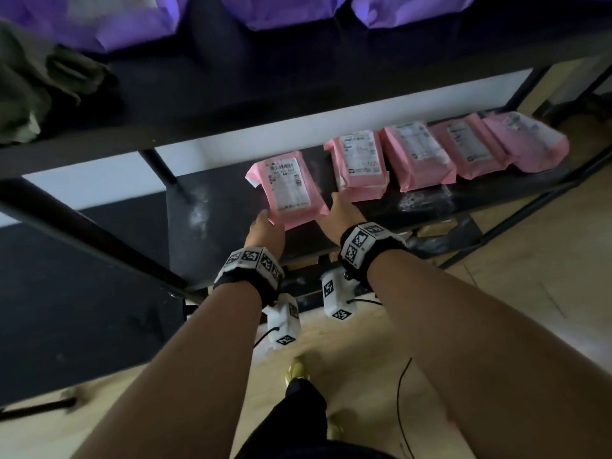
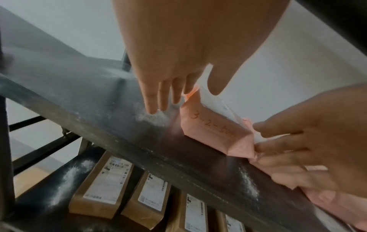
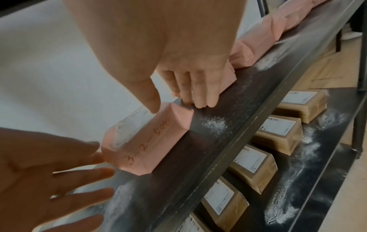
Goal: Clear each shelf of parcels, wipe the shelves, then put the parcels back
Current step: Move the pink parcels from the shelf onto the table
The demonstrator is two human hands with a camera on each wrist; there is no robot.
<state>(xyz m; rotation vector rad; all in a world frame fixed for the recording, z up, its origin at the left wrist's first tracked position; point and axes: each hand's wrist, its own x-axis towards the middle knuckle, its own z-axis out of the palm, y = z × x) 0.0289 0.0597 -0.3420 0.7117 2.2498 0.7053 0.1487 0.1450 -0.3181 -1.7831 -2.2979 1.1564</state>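
A pink parcel (image 1: 288, 190) with a white label lies flat on the dusty black middle shelf (image 1: 215, 233), at the left end of a row of pink parcels (image 1: 440, 150). My left hand (image 1: 265, 226) is at its near left corner, fingers straight and touching that end. My right hand (image 1: 337, 210) is at its near right corner. In the right wrist view the right hand (image 3: 174, 103) has its thumb on the parcel (image 3: 147, 141) and its fingers down on the shelf beside it. The left hand (image 2: 184, 94) straddles the parcel (image 2: 214, 133) in the left wrist view.
Purple parcels (image 1: 291, 11) fill the shelf above, with a green cloth (image 1: 23, 94) at its left end. Brown parcels (image 3: 278, 135) stand in a row on the lowest shelf. White powder (image 3: 214, 124) streaks the shelves. Black frame posts (image 1: 159, 167) cross the opening.
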